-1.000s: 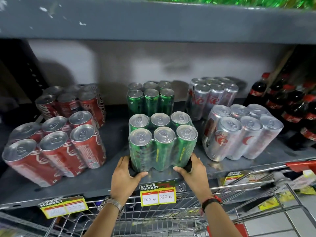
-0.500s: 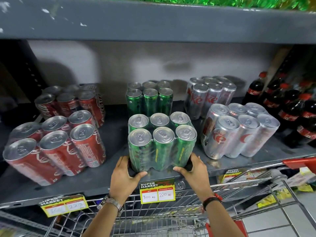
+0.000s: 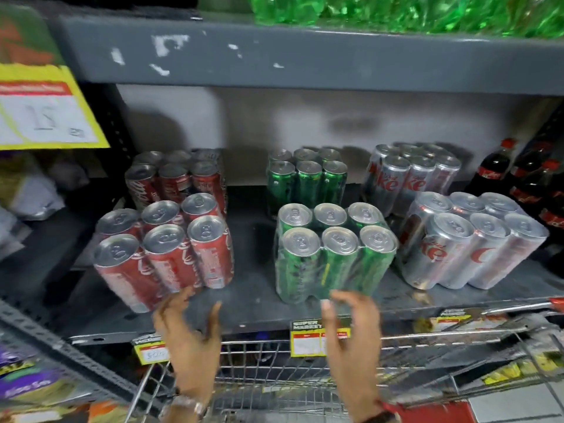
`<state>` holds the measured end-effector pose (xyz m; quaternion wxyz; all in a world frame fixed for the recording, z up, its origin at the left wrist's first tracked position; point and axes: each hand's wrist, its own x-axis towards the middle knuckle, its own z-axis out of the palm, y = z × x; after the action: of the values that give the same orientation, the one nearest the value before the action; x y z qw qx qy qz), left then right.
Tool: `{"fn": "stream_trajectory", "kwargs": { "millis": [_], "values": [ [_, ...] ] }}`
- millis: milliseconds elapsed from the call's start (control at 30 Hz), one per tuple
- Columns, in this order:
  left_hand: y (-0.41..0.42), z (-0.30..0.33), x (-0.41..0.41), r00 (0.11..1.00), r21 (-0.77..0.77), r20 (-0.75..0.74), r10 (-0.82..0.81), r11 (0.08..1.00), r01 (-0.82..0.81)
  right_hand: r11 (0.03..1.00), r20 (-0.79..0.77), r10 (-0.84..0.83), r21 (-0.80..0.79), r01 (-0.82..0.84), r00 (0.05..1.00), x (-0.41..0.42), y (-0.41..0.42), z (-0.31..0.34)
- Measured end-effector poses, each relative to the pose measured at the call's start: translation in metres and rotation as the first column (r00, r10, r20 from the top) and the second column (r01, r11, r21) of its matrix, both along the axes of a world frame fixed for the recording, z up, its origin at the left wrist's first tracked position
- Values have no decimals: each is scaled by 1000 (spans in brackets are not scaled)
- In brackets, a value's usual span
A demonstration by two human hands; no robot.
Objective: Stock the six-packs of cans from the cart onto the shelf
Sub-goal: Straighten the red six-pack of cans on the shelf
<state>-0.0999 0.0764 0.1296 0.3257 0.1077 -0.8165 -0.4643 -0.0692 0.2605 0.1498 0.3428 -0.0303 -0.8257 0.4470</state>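
Both hands are empty, fingers spread: the left hand (image 3: 187, 337) hovers in front of the shelf (image 3: 250, 297) edge, the right hand (image 3: 351, 328) just before the green six-pack (image 3: 334, 251). That pack stands upright at the shelf's front, between the red six-pack (image 3: 164, 254) and the silver six-pack (image 3: 470, 242). The wire cart (image 3: 274, 370) sits below.

Left hand (image 3: 189, 337) raised, fingers (image 3: 178, 302) spread and loosely curled, empty, right hand (image 3: 351, 334) raised beside it, fingers (image 3: 355, 296) apart, empty, watch on left wrist
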Motion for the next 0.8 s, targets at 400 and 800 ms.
{"fn": "stream_trajectory", "kwargs": {
  "millis": [400,800],
  "values": [
    [-133,-7,-42,903,-16,418,-101,993,119,918,548,394,-201,-341,738,-107,-130,-27],
    [-171,-8,-48,829,64,436,-350,931,359,945,508,293,-23,-327,810,-84,-129,-40]
  ]
}}
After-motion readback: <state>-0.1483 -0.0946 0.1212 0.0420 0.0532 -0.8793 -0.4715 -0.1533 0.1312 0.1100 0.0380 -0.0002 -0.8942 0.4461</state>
